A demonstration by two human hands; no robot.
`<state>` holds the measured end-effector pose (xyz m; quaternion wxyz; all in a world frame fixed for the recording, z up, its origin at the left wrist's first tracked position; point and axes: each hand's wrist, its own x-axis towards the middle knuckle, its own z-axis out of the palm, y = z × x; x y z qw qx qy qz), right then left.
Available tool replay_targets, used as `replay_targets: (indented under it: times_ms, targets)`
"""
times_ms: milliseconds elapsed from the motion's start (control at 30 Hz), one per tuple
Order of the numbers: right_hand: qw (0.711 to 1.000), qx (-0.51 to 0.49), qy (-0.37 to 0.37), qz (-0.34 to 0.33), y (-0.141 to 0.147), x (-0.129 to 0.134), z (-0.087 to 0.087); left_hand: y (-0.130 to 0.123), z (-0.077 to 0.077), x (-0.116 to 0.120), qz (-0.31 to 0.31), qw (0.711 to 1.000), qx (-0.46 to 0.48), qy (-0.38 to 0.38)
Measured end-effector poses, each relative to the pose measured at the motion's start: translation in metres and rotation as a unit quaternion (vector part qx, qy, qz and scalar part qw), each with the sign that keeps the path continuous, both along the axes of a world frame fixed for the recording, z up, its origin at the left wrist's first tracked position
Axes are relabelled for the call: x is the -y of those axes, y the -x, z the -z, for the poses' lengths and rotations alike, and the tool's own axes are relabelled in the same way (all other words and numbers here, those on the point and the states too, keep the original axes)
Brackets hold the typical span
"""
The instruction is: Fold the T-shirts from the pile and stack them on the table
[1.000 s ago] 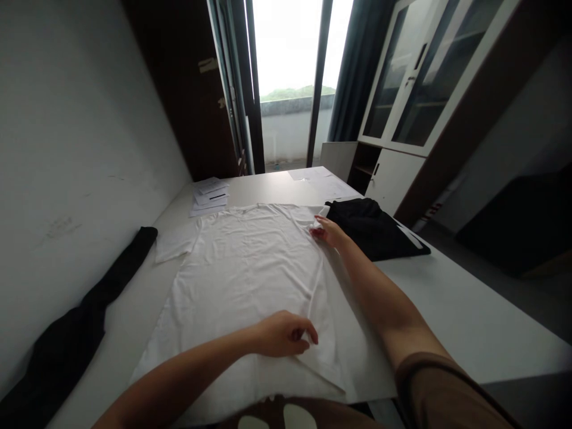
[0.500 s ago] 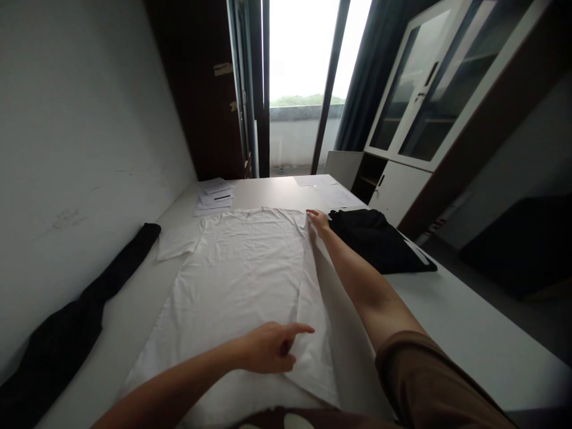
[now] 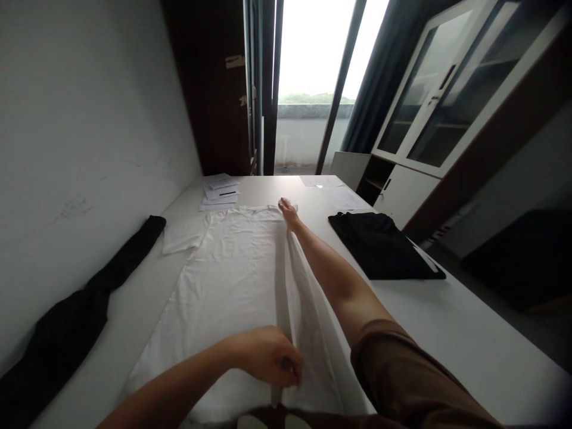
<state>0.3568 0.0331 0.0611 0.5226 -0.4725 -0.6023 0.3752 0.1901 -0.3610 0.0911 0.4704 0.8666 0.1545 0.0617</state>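
Observation:
A white T-shirt [image 3: 236,268] lies spread on the white table, its collar end away from me and one short sleeve out to the left. Its right side is lifted in a long raised fold running toward me. At the far end of that fold, by the shoulder, my right hand [image 3: 288,211] is closed on the fabric. My left hand [image 3: 272,357] pinches the cloth near the hem, close to my body. The fingertips of the left hand partly hide the cloth they grip.
Folded black clothing [image 3: 384,247] lies on the right of the table [image 3: 429,316]. Another black garment [image 3: 89,298] stretches along the left by the wall. Papers with a dark pen [image 3: 221,192] are at the back left, and more sheets [image 3: 335,193] at the back right.
My right hand has moved left with the shirt's shoulder edge, raising the right side into a fold. My left hand has gone from a pointing finger to a closed pinch on the cloth.

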Motion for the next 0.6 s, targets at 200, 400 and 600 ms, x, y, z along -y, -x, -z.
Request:
replay_targets:
  times_ms: [200, 400, 600]
  targets:
    - [0.985, 0.171, -0.001, -0.012, 0.055, 0.006, -0.003, 0.002, -0.008, -0.003, 0.032, 0.998, -0.045, -0.022]
    - [0.962, 0.27, -0.038, -0.026, 0.096, 0.017, -0.002, 0.01, -0.016, -0.014, 0.056, 0.991, -0.119, 0.027]
    - [0.94, 0.329, -0.069, -0.061, 0.132, 0.028, 0.009, 0.017, -0.012, -0.028, 0.1, 0.972, -0.125, 0.169]
